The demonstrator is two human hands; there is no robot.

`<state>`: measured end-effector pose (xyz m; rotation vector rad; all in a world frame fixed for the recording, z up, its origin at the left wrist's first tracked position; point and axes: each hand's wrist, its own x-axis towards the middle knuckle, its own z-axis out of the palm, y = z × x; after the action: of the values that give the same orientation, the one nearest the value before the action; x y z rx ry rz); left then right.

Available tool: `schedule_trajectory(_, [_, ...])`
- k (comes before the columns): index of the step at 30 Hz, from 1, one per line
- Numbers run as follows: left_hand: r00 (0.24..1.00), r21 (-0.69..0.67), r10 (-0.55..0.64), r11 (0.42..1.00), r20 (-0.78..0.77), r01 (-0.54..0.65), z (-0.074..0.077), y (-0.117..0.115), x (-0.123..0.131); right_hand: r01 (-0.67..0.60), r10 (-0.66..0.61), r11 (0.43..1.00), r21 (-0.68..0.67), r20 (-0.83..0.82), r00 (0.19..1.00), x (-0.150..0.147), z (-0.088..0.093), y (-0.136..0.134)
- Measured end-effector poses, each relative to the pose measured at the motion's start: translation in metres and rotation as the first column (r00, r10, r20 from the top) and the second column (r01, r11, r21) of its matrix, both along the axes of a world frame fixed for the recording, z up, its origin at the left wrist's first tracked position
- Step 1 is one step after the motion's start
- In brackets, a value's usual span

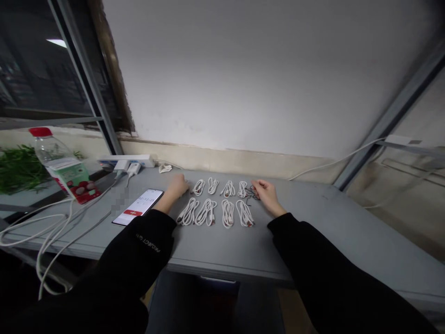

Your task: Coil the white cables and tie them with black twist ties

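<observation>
Several coiled white charging cables lie on a grey table [313,227] in two neat rows, between my hands. My left hand [178,186] rests with curled fingers just beside the back-left coil [199,187]. Whether it pinches anything cannot be seen. My right hand [263,192] lies at the right end of the rows, its fingertips over a small tangle of thin dark wires [252,194]. The nearest white coil there is [242,189]. Both black sleeves reach in from the bottom corners.
A lit smartphone [137,207] lies left of the rows. Behind it stand a white power strip [127,161] with plugs and a red-capped plastic bottle [48,148]. Loose white cables [45,236] trail over the left table edge. Green leafy plants [21,169] sit far left, below a window.
</observation>
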<state>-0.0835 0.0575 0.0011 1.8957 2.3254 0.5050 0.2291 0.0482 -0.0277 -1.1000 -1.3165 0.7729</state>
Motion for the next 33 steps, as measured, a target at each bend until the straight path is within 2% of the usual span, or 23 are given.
schedule_trajectory(4, [1.000,-0.005,0.001,1.000,0.005,-0.001,0.004,0.003,-0.006,0.030,-0.030,1.000,-0.001,-0.003,1.000,0.005,-0.001,0.004])
schedule_trajectory(6, [0.999,-0.073,-0.002,0.997,0.036,0.005,0.008,0.005,-0.009,0.045,-0.045,0.999,-0.005,-0.006,0.999,0.006,-0.001,0.004])
schedule_trajectory(9, [0.984,-0.197,-0.020,0.979,0.179,0.056,0.015,0.006,-0.014,0.065,-0.065,0.998,-0.007,-0.021,0.998,0.007,0.000,0.004])
schedule_trajectory(11, [0.964,-0.223,-0.024,0.971,0.265,0.085,0.018,0.006,-0.018,0.070,-0.070,0.997,-0.012,-0.027,0.997,0.007,0.001,0.004])
schedule_trajectory(17, [0.949,-0.325,-0.022,0.937,0.314,0.129,0.028,-0.001,-0.029,0.071,-0.071,0.997,-0.015,-0.022,0.997,0.007,-0.001,0.003])
schedule_trajectory(21, [0.955,-0.331,-0.046,0.932,0.294,0.147,0.035,-0.008,-0.030,0.083,-0.083,0.997,-0.007,-0.018,0.996,0.010,-0.002,0.005])
schedule_trajectory(25, [0.963,-0.320,-0.009,0.942,0.268,0.098,0.041,-0.015,-0.023,0.144,-0.144,0.989,0.011,0.006,0.990,0.017,-0.004,0.010])
schedule_trajectory(30, [0.989,-0.335,-0.011,0.940,0.148,0.060,0.046,-0.020,-0.017,0.201,-0.199,0.980,0.007,0.172,0.965,0.027,-0.006,0.017])
schedule_trajectory(33, [0.998,-0.175,-0.057,0.983,0.010,0.058,0.045,-0.020,-0.013,0.206,-0.208,0.978,0.039,0.304,0.930,0.031,-0.008,0.019])
